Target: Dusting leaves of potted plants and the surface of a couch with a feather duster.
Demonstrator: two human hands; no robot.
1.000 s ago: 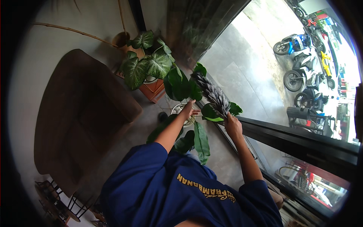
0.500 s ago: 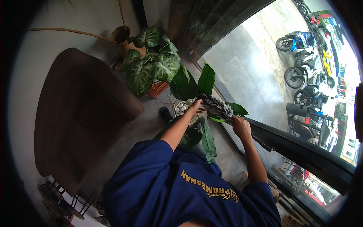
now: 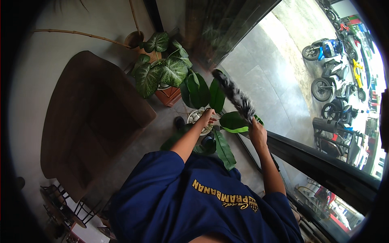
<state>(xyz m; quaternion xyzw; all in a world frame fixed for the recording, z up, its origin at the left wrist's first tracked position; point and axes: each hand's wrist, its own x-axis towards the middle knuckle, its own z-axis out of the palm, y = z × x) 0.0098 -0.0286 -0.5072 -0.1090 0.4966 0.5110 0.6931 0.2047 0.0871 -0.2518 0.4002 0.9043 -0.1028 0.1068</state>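
Note:
My right hand (image 3: 257,130) is wrapped round the handle of a grey, fluffy duster (image 3: 238,95). The duster's head slants up and to the left in front of the glass, beside the upright green leaf (image 3: 217,96) of a potted plant. My left hand (image 3: 208,116) is at the base of that leaf, above the pot, with its fingers curled at the stem; the exact grip is partly hidden. Another broad leaf (image 3: 234,120) spreads between my hands, and a long leaf (image 3: 223,149) hangs toward me. The white pot (image 3: 193,114) holds pale stones.
A brown armchair (image 3: 93,113) stands at the left. Behind the pot is a plant with speckled leaves (image 3: 174,72) in a reddish-brown planter (image 3: 167,96). The large window with its dark frame bar (image 3: 308,156) runs along my right; motorcycles (image 3: 324,87) are parked outside.
My right hand has swung the duster up and away from the leaves, toward the window. My left hand has shifted slightly left and stays near the leaf's base.

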